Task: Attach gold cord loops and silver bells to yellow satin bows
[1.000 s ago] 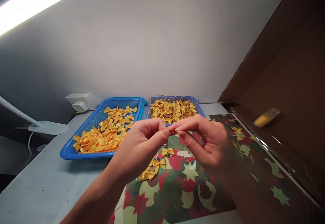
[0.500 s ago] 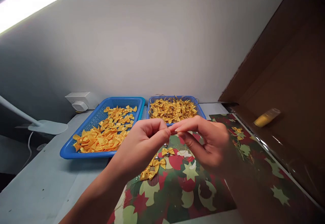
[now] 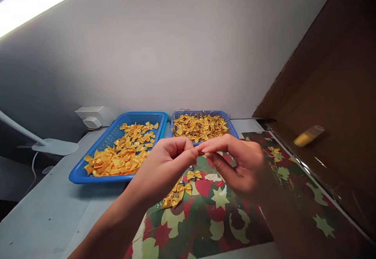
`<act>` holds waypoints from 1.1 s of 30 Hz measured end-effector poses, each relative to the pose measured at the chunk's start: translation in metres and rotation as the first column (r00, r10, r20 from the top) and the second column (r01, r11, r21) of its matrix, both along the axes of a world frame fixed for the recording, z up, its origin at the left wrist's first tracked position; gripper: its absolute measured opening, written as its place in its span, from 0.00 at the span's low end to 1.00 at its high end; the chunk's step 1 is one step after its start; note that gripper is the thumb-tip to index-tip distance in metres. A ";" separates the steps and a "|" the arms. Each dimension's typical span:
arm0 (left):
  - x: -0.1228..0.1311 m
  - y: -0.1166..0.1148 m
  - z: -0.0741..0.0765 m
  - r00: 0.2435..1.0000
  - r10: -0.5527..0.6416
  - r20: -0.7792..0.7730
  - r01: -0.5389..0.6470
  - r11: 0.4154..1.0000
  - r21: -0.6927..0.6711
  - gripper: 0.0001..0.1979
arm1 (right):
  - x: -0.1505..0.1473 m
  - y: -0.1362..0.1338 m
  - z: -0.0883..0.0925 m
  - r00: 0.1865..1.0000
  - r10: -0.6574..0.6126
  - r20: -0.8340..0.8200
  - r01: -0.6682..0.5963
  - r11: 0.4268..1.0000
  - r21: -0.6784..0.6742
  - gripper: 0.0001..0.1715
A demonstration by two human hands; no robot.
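My left hand [image 3: 166,163] and my right hand [image 3: 239,163] meet fingertip to fingertip above the patterned sheet. Both are closed in a pinch. Whatever sits between the fingertips is too small and too hidden to name. A thin gold cord loop [image 3: 214,177] shows just below the fingers; I cannot tell whether it hangs from them or lies on the sheet. Under my left hand are several yellow ribbon bows [image 3: 184,189], with small silver bells [image 3: 194,178] among them.
A blue basket [image 3: 100,179] of plain yellow bows stands at left. Behind my hands, another blue basket [image 3: 233,131] holds bows with gold cords. On the right, a bow [image 3: 274,149] and cords lie on the patterned sheet [image 3: 202,220]. A cardboard wall [image 3: 331,75] rises beyond.
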State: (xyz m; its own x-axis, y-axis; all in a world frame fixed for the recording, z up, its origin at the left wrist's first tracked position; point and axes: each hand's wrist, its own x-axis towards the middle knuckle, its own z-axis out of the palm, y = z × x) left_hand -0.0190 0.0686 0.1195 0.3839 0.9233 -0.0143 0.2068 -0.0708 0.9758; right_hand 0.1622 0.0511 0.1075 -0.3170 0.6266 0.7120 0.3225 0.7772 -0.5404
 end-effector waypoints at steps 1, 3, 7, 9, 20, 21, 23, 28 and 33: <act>0.000 0.000 0.000 1.000 0.000 0.002 0.000 1.000 0.000 0.19 | 0.000 0.000 0.000 1.000 -0.002 0.001 0.002 1.000 -0.001 0.08; -0.001 0.001 -0.001 1.000 0.001 0.005 -0.001 1.000 -0.006 0.19 | 0.000 0.001 0.000 1.000 0.000 -0.001 0.000 1.000 0.006 0.07; -0.003 0.001 -0.001 1.000 -0.008 0.007 0.008 1.000 -0.005 0.18 | 0.000 0.001 -0.001 1.000 0.009 -0.004 -0.009 1.000 0.019 0.07; -0.003 0.002 -0.001 1.000 -0.015 0.010 0.015 1.000 0.000 0.18 | 0.000 0.001 -0.001 1.000 0.012 -0.009 -0.011 1.000 0.015 0.07; 0.000 0.004 -0.001 0.996 -0.001 0.089 0.004 0.999 -0.034 0.15 | 0.001 0.002 -0.001 0.999 0.012 -0.038 -0.013 1.000 -0.026 0.07; 0.000 0.004 -0.001 0.996 0.002 0.094 0.002 0.999 -0.038 0.16 | 0.001 0.002 -0.002 0.999 0.011 -0.039 -0.012 1.000 -0.024 0.07; 0.000 0.004 -0.002 0.994 0.001 0.109 0.005 0.999 -0.053 0.16 | 0.001 0.002 -0.002 0.999 0.010 -0.041 -0.011 1.000 -0.025 0.07; -0.002 0.003 -0.002 0.990 -0.022 0.142 0.033 0.996 -0.079 0.16 | 0.000 0.003 -0.003 0.999 0.006 -0.050 -0.007 1.000 -0.027 0.07; -0.002 0.003 -0.002 0.987 -0.034 0.155 0.047 0.996 -0.080 0.16 | -0.001 0.002 -0.003 0.999 -0.002 -0.050 0.000 0.999 -0.035 0.06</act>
